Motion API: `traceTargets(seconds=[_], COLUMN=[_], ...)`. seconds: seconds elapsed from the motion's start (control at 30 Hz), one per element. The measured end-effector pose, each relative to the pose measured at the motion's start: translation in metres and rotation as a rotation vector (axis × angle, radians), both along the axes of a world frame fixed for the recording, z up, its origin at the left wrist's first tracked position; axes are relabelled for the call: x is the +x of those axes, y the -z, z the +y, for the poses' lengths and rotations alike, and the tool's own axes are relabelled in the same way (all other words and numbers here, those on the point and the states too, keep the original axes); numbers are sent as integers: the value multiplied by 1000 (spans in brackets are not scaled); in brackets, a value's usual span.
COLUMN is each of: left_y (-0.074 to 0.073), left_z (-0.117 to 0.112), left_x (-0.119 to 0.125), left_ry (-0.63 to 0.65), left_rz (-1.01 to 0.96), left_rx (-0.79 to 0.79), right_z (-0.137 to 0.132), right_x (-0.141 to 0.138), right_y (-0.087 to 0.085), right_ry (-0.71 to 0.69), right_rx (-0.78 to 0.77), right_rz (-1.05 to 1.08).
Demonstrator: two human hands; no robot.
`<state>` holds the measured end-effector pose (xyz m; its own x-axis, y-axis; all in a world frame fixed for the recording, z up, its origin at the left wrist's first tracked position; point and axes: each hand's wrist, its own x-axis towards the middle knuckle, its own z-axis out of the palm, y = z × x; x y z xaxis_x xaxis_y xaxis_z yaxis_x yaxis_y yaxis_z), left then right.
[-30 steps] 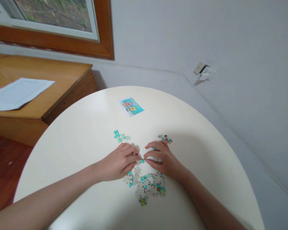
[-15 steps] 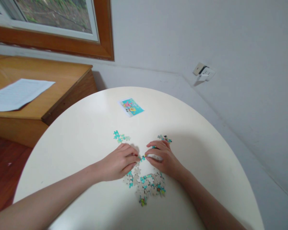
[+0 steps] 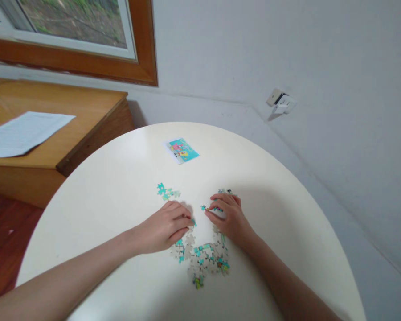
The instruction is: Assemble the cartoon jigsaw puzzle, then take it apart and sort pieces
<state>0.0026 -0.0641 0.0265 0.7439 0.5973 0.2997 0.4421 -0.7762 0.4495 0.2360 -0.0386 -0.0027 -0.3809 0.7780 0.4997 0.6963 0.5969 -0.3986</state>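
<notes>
Both my hands rest on a round cream table among jigsaw pieces. My left hand lies with its fingers curled, the fingertips touching a teal piece at the upper edge of a loose pile of puzzle pieces. My right hand pinches a short joined strip of pieces and holds it just above the tabletop, beside a small cluster mostly hidden behind its fingers. A small joined group of teal pieces lies alone beyond my left hand.
A picture card lies at the far side of the table. A wooden desk with a sheet of paper stands at the left under a window. A grey wall with a socket runs close along the right.
My right hand has drawn back to the right and away from my left hand, carrying the joined strip. My left hand has stayed in place.
</notes>
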Motion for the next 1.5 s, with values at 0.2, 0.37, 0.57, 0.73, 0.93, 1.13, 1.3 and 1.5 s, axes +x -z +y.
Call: traceTargets(seconds=[0.2,0.37,0.57,0.73,0.93,1.13,1.3,1.5], left_y=[0,-1,-1,1,4,5,5,6], left_z=[0,0,0,1,2,3,3,5], left_x=[0,0,0,1,0,0,-1,-2], left_ry=[-4,-6,-17,-27,-41,-43,-41,-33], left_rz=[10,7,-1,-17,-32,-37,-24,-38], left_rx=[-7,-20,-20,-23,-23,-29,-29,-17], right_z=[0,-3,-1,1,2,5,8,11], right_x=[1,2,2,3,4,5,10,14], right_y=[-3,-7,-2,0,2,5,5,-1], right_ry=[-50,-206,-96,5,95,211,318,371], right_rx=[4,-16,-48,-17,-35,-99,-139,-11], right_rz=[21,-24,-14,5,-3,-28,-52,-151])
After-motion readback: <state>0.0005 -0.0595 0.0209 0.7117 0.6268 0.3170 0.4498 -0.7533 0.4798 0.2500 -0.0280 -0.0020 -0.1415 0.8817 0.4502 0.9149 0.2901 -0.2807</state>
